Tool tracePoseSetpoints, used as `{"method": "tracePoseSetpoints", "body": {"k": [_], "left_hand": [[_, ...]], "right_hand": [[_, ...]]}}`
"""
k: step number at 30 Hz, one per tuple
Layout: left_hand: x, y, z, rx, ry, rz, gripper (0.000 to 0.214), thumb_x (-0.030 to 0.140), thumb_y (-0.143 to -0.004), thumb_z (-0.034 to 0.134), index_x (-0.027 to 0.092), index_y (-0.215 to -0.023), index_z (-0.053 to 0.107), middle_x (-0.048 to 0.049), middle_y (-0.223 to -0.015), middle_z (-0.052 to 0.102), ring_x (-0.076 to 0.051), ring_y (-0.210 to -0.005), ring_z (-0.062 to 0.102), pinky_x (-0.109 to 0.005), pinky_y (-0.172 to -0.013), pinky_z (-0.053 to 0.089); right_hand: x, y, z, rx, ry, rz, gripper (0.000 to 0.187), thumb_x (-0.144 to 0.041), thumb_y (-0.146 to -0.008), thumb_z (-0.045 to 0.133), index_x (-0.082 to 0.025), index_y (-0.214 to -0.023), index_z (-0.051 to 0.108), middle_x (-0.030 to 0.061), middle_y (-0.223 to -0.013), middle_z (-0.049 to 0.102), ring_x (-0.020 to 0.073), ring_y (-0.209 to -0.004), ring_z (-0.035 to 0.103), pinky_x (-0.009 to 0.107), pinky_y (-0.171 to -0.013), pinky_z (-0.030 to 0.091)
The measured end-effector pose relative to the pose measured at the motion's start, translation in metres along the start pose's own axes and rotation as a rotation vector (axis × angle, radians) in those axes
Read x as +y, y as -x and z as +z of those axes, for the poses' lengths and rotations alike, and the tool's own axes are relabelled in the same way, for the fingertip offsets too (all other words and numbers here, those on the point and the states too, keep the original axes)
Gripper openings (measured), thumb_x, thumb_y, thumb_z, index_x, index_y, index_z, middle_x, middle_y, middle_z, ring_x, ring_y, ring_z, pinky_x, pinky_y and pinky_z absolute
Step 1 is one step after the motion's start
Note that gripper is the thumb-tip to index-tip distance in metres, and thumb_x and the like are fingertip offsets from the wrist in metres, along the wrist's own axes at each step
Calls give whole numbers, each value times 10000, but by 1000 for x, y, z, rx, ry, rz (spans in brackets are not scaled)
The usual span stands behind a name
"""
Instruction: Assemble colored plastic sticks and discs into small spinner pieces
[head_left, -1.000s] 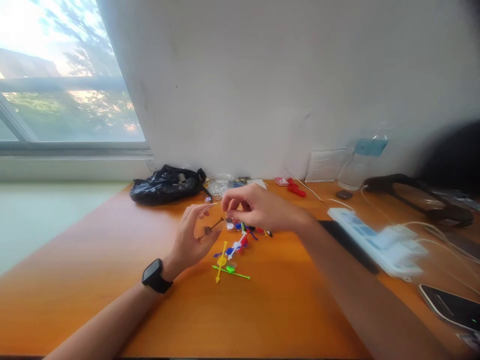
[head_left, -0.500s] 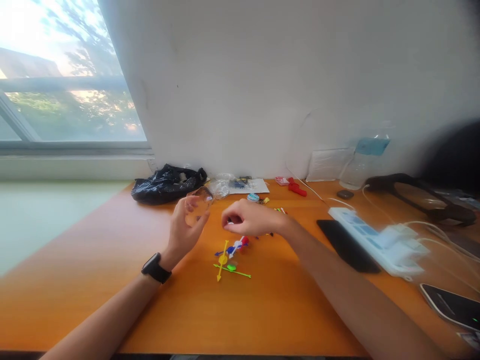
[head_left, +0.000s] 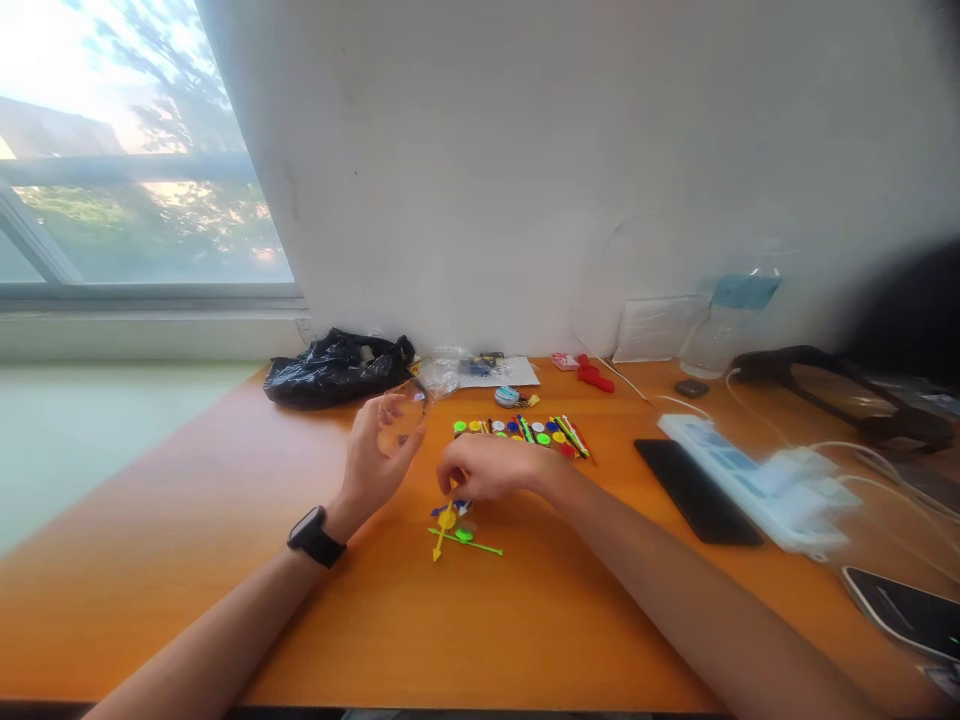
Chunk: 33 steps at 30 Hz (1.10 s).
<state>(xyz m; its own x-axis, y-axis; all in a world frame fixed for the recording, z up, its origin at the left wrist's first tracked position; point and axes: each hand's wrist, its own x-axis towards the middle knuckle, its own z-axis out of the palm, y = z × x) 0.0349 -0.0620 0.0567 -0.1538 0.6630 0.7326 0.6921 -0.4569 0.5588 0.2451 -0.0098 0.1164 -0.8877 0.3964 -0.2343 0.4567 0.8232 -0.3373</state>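
Apparently a pickup step: left hand (head_left: 375,455) grasping clear plastic piece (head_left: 407,408), right hand (head_left: 491,467) at yellow arrow (head_left: 446,520), grip unclear; lifting likely needs a fine pinch.

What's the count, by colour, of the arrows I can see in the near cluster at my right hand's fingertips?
Yellow arrow: 1
Green arrow: 1
Blue arrow, partly hidden: 1
White arrow, partly hidden: 1
Total: 4 in view; the right hand may cover more.
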Motion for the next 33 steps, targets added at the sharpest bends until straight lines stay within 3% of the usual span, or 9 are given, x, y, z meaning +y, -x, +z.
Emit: {"method": "tracePoseSetpoints", "body": {"k": [7, 15, 21, 24, 28, 30, 33], "left_hand": [[1, 0, 0, -10, 12, -14, 354, 381, -948, 711, 240, -1249, 590, -63, -1100, 649, -236, -993, 618, -383, -887, 502], [0, 0, 0, -1, -9, -2, 348, 364, -952, 705, 242, -1255, 587, -63, -1108, 654, -239, -1001, 622, -389, -902, 497], [3, -1, -1, 0, 11, -15, 361, 359, -931, 725, 246, -1247, 593, -54, -1082, 645, -235, -981, 614, -388, -912, 486], [5, -1, -2, 2, 17, -13, 366, 365, -921, 737, 249, -1240, 601, -56, -1073, 641, -238, -967, 610, -388, -893, 482], [5, 0, -2, -14, 37, 8, 401, 366, -902, 761, 259, -1254, 601, -60, -1097, 638, -244, -966, 603, -399, -896, 487], [5, 1, -2, -25, 48, 30, 429, 361, -889, 778, 265, -1267, 601, -57, -1083, 634, -251, -973, 603, -409, -910, 492], [6, 2, -2, -45, 70, 72, 450, 334, -889, 777, 265, -1293, 591, -67, -1099, 639, -269, -1012, 610, -432, -944, 498]], "right_hand": [[2, 1, 3, -53, -22, 88, 199, -183, -853, 693, -202, -1038, 765, 52, -943, 754, 179, -798, 655, 242, -635, 405], [-1, 0, 0, -31, -13, 37, 167, -102, -821, 671, -170, -960, 734, 40, -887, 745, 153, -744, 624, 233, -611, 383], [3, 2, -4, 15, -168, -23, 126, -90, -828, 647, -159, -893, 730, 14, -838, 747, 121, -691, 617, 209, -603, 400], [2, 9, -15, 68, -271, -94, 128, -92, -813, 675, -158, -891, 753, 6, -818, 744, 122, -687, 620, 207, -607, 424], [-4, 30, -38, 152, -437, -212, 152, -173, -894, 657, -184, -991, 773, 9, -854, 744, 129, -683, 635, 222, -593, 460], [-8, 42, -50, 241, -511, -244, 135, -234, -919, 683, -179, -1006, 770, 34, -940, 750, 145, -774, 661, 233, -657, 500], [-12, 57, -63, 404, -550, -249, 160, -303, -926, 715, -168, -998, 762, 39, -905, 722, 152, -788, 639, 253, -686, 502]]}}
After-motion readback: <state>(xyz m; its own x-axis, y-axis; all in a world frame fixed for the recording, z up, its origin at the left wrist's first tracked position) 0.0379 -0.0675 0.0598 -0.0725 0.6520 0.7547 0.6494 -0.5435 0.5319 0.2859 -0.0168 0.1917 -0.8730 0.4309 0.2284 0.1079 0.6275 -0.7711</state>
